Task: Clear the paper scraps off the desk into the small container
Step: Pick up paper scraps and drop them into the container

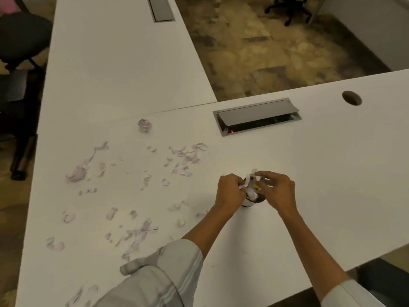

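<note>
both hands, left hand point(230, 191) and right hand point(276, 191), fingers curled, pressing a wad of torn pale paper scraps point(251, 189) into the small white container point(247, 204) mid-desk. remaining pale lilac scraps point(183, 160) litter the white desk point(332, 173) toward its left edge; featherlight, limp, best pinched in bunches.

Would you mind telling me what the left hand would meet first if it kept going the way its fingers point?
Most likely the wad of paper scraps stuffed into the small white container; the left hand already appears to touch it, with the right hand just beyond.
</note>
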